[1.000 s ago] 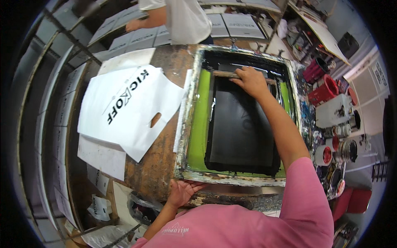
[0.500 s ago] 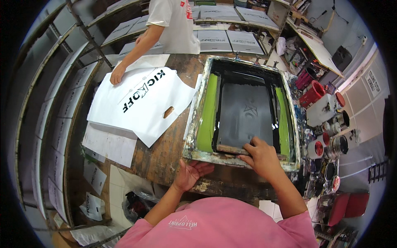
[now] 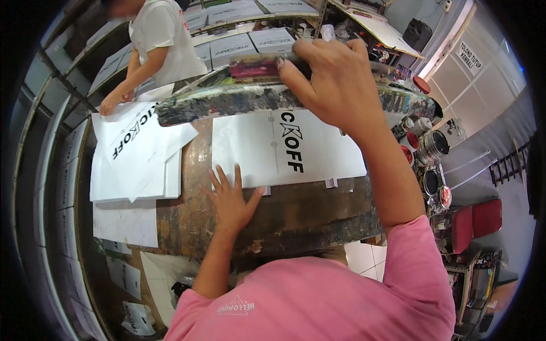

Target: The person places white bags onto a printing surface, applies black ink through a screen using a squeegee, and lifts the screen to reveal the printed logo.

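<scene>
My right hand (image 3: 335,82) is closed over the raised near edge of the paint-crusted screen printing frame (image 3: 227,101), which is tilted up off the table. A wooden squeegee handle seems to lie under the same fingers, but the hand hides most of it. Beneath the frame, a white bag (image 3: 244,148) lies flat with bold black lettering on it. My left hand (image 3: 230,199) has its fingers spread, with the fingertips at the bag's near left edge. Two small pale tabs (image 3: 331,183) show along the bag's near edge.
At the left, a co-worker's hand (image 3: 116,101) touches a stack of printed white bags (image 3: 136,176). Racks (image 3: 68,187) holding more printed sheets stand at the left and back. Ink tins and pots (image 3: 432,148) crowd the right side, near a red chair (image 3: 478,224).
The frame has swung up from lying flat, uncovering the printed bag. My left hand has moved from the frame's near edge to the bag. The co-worker's bag now lies on the left stack.
</scene>
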`<state>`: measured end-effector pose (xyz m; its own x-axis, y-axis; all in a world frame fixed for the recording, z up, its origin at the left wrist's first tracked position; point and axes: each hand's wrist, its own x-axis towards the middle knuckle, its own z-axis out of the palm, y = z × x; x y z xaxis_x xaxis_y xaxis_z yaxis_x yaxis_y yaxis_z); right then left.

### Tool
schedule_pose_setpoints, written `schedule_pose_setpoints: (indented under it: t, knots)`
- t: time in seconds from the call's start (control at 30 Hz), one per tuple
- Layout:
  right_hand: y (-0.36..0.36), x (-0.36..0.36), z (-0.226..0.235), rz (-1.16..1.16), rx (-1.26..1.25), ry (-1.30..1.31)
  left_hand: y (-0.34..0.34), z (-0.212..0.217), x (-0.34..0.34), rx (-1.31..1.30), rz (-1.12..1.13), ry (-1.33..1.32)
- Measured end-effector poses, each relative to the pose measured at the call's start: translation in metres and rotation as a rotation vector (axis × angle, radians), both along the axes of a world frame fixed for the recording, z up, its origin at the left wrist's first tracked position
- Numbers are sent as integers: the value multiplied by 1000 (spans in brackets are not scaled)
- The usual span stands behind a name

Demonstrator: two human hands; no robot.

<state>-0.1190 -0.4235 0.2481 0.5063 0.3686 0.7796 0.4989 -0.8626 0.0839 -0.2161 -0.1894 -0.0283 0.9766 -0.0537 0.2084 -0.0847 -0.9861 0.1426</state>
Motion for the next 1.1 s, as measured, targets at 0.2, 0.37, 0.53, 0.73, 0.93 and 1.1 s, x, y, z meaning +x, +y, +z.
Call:
schedule_pose_setpoints:
  t: [0.2,0.37,0.53,0.73,0.93,1.1]
  knots:
    - [3,12,40,2,5,90,-18,-9,-6,7,38,163]
    - [12,39,61,-38,133,370,-20,13,11,-259,2,-14]
    - [46,25,120,-452,39,631,-32,77,75,-721,-2,-302]
    - [24,26,91,-366,24,385,42,76,55,-1052,322,-185]
    - [4,20,96,-101,137,504,199,69,52,-963,261,-261]
    - [3,37,29,42,63,37,363,48,71,-665,288,-266]
